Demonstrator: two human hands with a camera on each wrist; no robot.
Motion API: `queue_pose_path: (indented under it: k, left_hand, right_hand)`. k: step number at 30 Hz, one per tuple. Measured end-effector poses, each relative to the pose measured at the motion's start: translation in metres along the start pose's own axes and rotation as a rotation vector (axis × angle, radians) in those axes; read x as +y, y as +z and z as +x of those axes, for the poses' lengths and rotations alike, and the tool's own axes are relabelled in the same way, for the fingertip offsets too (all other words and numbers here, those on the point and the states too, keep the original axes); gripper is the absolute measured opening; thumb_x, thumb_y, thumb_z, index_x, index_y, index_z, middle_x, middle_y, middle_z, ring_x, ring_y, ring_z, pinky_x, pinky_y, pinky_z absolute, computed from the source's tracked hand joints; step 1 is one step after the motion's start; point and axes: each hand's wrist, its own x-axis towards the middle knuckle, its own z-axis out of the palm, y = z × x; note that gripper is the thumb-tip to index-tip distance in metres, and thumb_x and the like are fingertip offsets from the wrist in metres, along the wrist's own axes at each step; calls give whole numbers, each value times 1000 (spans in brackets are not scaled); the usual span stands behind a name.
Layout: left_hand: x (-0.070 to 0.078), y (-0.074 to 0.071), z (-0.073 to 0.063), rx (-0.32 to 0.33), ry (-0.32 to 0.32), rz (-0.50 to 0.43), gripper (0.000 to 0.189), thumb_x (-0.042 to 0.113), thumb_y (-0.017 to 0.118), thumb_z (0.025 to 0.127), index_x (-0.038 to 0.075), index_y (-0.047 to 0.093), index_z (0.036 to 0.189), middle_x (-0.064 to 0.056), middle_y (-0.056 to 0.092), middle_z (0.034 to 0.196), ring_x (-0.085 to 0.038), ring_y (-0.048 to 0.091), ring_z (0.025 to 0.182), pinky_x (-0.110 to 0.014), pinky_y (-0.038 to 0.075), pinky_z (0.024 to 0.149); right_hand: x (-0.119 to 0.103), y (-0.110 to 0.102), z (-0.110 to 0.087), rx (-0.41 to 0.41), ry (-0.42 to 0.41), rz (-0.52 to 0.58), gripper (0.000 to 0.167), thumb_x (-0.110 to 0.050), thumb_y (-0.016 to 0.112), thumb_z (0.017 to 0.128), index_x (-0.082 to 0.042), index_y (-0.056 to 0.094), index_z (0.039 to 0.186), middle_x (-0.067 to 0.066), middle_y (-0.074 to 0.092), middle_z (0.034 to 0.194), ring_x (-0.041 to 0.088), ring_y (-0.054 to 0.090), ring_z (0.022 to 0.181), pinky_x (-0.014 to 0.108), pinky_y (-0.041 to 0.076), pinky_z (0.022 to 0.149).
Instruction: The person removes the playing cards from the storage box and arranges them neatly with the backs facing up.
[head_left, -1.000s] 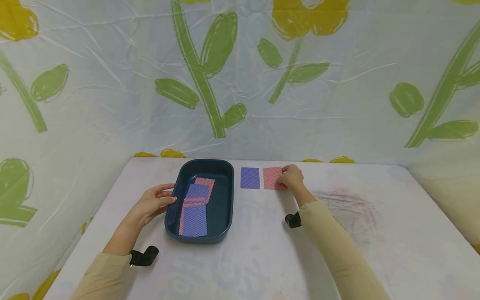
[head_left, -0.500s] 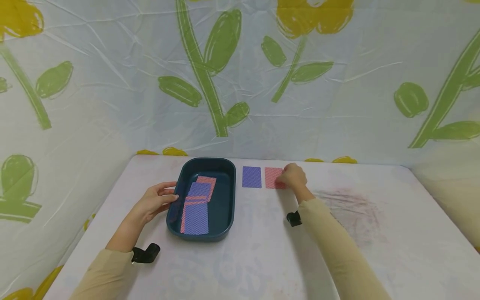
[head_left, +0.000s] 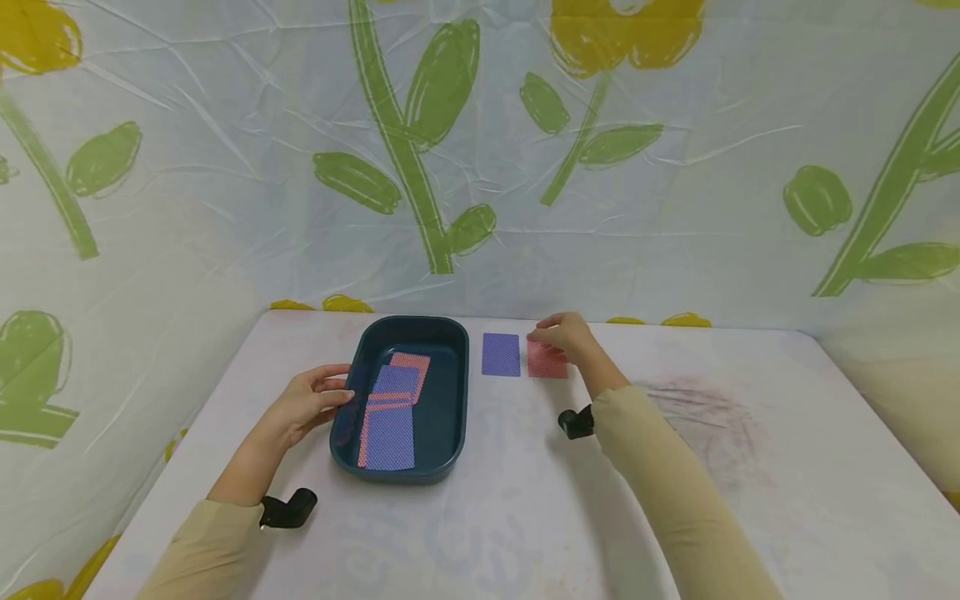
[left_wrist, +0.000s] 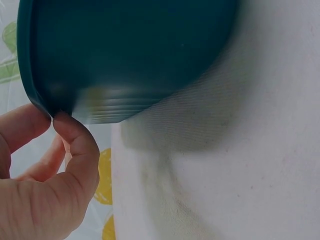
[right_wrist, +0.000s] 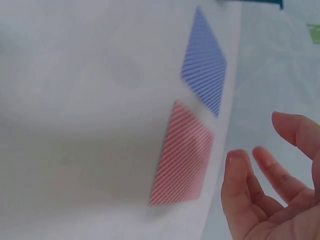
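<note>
At the tray's left side, my left hand (head_left: 306, 406) pinches the rim of a dark teal tray (head_left: 442, 417) between thumb and finger, as the left wrist view shows. Red-patterned and blue-patterned playing cards lie overlapping inside it, a blue card (head_left: 390, 440) on top at the near end. To the tray's right, another blue card (head_left: 500, 355) and a red card (head_left: 547, 364) lie face down side by side. Over the red card hovers my right hand (head_left: 573, 337). Its fingers are loosely bent and apart in the right wrist view, with nothing between them.
Everything lies on a white table (head_left: 510, 500) with a reddish smudge to the right. A floral sheet (head_left: 675, 208) hangs behind the table's far edge. Black wrist cameras sit at both cuffs.
My right hand has come off the red card's right edge and shifted left and up above it, its fingers spreading. The left hand stays on the tray's rim. Both table cards lie where they were.
</note>
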Motion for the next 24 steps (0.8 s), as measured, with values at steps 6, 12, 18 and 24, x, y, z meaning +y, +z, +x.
queue_pose_path:
  k: [6, 12, 18, 24]
  left_hand:
    - [-1, -1, -1, 11, -11, 0, 56, 3, 59, 89, -2, 34, 140, -14, 49, 112, -13, 54, 86, -23, 47, 75]
    - [-2, -1, -1, 20, -13, 0, 56, 3, 59, 89, -1, 35, 140, -13, 48, 111, -12, 53, 85, -22, 47, 73]
    - [-1, -1, -1, 21, -23, 9, 57, 4, 60, 89, 0, 34, 140, -14, 48, 113, -13, 53, 86, -22, 48, 75]
    - [0, 0, 0, 17, -18, 13, 57, 4, 60, 89, -1, 35, 140, -16, 48, 115, -13, 54, 87, -23, 48, 75]
  right_hand:
    - [-26, 18, -8, -110, 0, 135, 40, -11, 65, 86, 1, 53, 121, 17, 55, 113, 32, 55, 103, 40, 45, 90]
    - [-50, 36, -12, -136, -14, 143, 35, -10, 67, 84, 1, 56, 116, 16, 58, 107, 26, 58, 86, 36, 49, 84]
    - [-69, 54, -14, -166, -25, 183, 37, -4, 70, 80, 1, 59, 115, 8, 59, 92, 25, 59, 83, 34, 50, 79]
    - [-79, 71, -19, -209, -57, 195, 40, -5, 71, 80, 0, 59, 118, 12, 61, 97, 25, 60, 85, 36, 51, 80]
